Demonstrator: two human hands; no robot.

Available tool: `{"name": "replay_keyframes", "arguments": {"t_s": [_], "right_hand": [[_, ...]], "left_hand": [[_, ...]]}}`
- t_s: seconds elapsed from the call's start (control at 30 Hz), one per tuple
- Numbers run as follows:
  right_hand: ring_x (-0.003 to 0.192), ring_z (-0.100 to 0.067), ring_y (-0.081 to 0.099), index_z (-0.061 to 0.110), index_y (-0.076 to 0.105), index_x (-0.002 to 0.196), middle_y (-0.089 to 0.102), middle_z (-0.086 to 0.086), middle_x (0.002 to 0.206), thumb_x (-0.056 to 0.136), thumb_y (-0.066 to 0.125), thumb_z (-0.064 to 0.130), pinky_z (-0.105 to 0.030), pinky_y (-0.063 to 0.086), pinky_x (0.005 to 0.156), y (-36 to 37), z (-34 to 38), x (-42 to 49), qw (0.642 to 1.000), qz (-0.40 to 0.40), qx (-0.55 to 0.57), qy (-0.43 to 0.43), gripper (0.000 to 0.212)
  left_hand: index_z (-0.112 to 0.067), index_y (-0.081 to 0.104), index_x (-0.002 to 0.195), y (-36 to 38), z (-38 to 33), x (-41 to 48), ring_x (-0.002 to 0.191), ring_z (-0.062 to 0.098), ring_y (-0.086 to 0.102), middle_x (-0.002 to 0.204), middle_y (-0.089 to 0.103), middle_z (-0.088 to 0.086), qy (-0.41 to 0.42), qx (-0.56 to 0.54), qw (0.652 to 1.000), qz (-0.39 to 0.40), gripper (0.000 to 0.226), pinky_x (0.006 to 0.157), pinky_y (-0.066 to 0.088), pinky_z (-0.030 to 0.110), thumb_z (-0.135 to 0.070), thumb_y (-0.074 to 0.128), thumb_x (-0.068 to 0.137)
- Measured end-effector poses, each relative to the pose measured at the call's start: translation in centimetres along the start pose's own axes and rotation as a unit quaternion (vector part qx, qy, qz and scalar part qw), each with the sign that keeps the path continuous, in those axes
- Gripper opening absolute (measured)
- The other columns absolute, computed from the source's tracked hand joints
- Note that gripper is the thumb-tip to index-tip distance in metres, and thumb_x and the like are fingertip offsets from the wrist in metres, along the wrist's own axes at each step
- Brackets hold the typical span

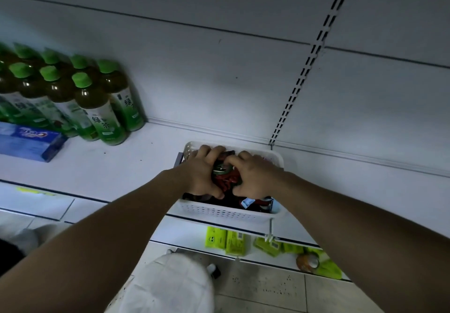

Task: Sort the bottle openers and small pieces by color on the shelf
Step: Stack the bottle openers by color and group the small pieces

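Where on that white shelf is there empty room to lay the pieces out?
The shelf is bare between the green tea bottles and the white basket, and also right of the basket toward the back wall. It is crowded inside the basket, where the left hand and right hand dig, and at the far left by the toothpaste box.

Both hands (229,174) cover most basket (219,211) contents; pieces' colors perhaps red, unclear.

wall: white panels (219,74), slotted upright (314,52) | floor: speckled pale tiles (265,288) | light: dim
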State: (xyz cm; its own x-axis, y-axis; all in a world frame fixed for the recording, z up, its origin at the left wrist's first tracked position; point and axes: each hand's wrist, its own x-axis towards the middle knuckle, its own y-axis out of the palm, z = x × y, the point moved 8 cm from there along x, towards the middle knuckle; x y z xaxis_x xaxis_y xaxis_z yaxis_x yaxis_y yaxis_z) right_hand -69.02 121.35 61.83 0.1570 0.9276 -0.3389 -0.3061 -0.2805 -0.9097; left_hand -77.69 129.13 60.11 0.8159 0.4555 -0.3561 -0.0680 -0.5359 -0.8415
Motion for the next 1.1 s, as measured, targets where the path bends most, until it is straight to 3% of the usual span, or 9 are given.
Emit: {"name": "replay_keyframes", "arguments": {"t_s": [0.23, 0.33, 0.47, 0.57, 0.67, 0.73, 0.87, 1.0, 1.1], "right_hand": [[0.112, -0.037, 0.05, 0.016, 0.025, 0.142, 0.045, -0.016, 0.133, 0.088, 0.053, 0.027, -0.041, 0.042, 0.089, 0.5, 1.7, -1.3, 0.987, -0.083, -0.13, -0.036, 0.062], [0.111, -0.037, 0.051, 0.015, 0.029, 0.143, 0.048, -0.017, 0.132, 0.087, 0.052, 0.025, -0.043, 0.041, 0.091, 0.7, 1.4, -1.6, 0.982, -0.116, -0.145, -0.035, 0.061], [0.104, -0.039, 0.055, 0.015, 0.036, 0.141, 0.054, -0.019, 0.122, 0.091, 0.05, 0.024, -0.045, 0.045, 0.086, 0.8, 1.2, -1.2, 0.979, -0.138, -0.147, -0.033, 0.053], [0.082, -0.037, 0.063, 0.01, 0.055, 0.125, 0.064, -0.017, 0.095, 0.082, 0.063, 0.016, -0.038, 0.049, 0.065, 0.1, 1.8, -1.6, 0.976, -0.154, -0.143, -0.063, 0.044], [0.061, -0.033, 0.062, 0.012, 0.061, 0.109, 0.064, -0.011, 0.073, 0.077, 0.057, 0.014, -0.031, 0.046, 0.049, -0.4, 2.1, -2.6, 0.965, -0.212, -0.126, -0.092, 0.032], [0.059, -0.031, 0.061, 0.015, 0.057, 0.109, 0.064, -0.009, 0.071, 0.079, 0.042, 0.018, -0.031, 0.046, 0.05, -0.6, 2.3, -3.0, 0.962, -0.227, -0.116, -0.102, 0.034], [0.06, -0.031, 0.061, 0.01, 0.063, 0.115, 0.067, -0.01, 0.077, 0.078, 0.041, 0.022, -0.034, 0.05, 0.048, -1.9, 2.2, -3.3, 0.963, -0.242, -0.057, -0.103, 0.045], [0.073, -0.035, 0.062, 0.011, 0.059, 0.123, 0.068, -0.013, 0.091, 0.079, 0.039, 0.027, -0.041, 0.052, 0.059, -1.8, 1.6, -3.2, 0.972, -0.218, -0.011, -0.087, 0.051], [0.063, -0.032, 0.061, 0.013, 0.063, 0.112, 0.066, -0.009, 0.081, 0.076, 0.04, 0.028, -0.035, 0.048, 0.052, -1.2, 1.6, -3.2, 0.974, -0.206, -0.039, -0.083, 0.045]], "left_hand": [[-0.041, 0.011, 0.148, 0.1, 0.1, 0.3, 0.141, 0.033, 0.016, 0.154, 0.012, 0.005, -0.016, 0.034, 0.999, 0.004, 0.103, 0.111, 0.03, 0.046, -0.048, 0.073, 0.067], [-0.037, 0.018, 0.148, -0.3, 0.0, 0.4, 0.135, 0.033, 0.026, 0.147, 0.033, 0.004, -0.016, 0.044, 0.999, -0.026, 0.087, 0.112, 0.025, 0.046, -0.046, 0.066, 0.075], [-0.032, 0.02, 0.149, -0.1, 0.1, 0.6, 0.136, 0.035, 0.021, 0.145, 0.028, 0.003, -0.036, 0.027, 0.999, -0.013, 0.084, 0.11, 0.027, 0.048, -0.043, 0.064, 0.078], [-0.036, 0.023, 0.147, 0.3, 0.4, 0.8, 0.139, 0.034, 0.017, 0.149, 0.023, 0.002, -0.027, 0.037, 0.999, -0.014, 0.082, 0.112, 0.023, 0.049, -0.052, 0.065, 0.078], [-0.028, 0.036, 0.142, -0.1, -0.5, 0.3, 0.132, 0.027, 0.034, 0.142, 0.041, 0.002, 0.023, 0.022, 0.998, -0.059, 0.07, 0.111, 0.024, 0.038, -0.048, 0.065, 0.082], [-0.026, 0.043, 0.138, -0.6, -0.6, -0.2, 0.125, 0.028, 0.042, 0.136, 0.048, 0.003, 0.038, 0.012, 0.995, -0.092, 0.058, 0.105, 0.034, 0.039, -0.039, 0.064, 0.086], [-0.017, 0.057, 0.124, -2.2, -0.9, -1.2, 0.109, 0.031, 0.052, 0.119, 0.06, 0.007, 0.082, -0.031, 0.981, -0.171, 0.038, 0.095, 0.037, 0.034, -0.021, 0.063, 0.087], [-0.021, 0.054, 0.13, -1.4, -1.1, -0.7, 0.111, 0.03, 0.051, 0.12, 0.058, 0.005, 0.078, -0.034, 0.987, -0.134, 0.052, 0.099, 0.038, 0.039, -0.035, 0.058, 0.08], [-0.027, 0.048, 0.134, -0.2, -0.9, -0.1, 0.12, 0.033, 0.045, 0.131, 0.05, 0.003, 0.059, -0.002, 0.994, -0.091, 0.063, 0.101, 0.037, 0.047, -0.048, 0.057, 0.075]]}}
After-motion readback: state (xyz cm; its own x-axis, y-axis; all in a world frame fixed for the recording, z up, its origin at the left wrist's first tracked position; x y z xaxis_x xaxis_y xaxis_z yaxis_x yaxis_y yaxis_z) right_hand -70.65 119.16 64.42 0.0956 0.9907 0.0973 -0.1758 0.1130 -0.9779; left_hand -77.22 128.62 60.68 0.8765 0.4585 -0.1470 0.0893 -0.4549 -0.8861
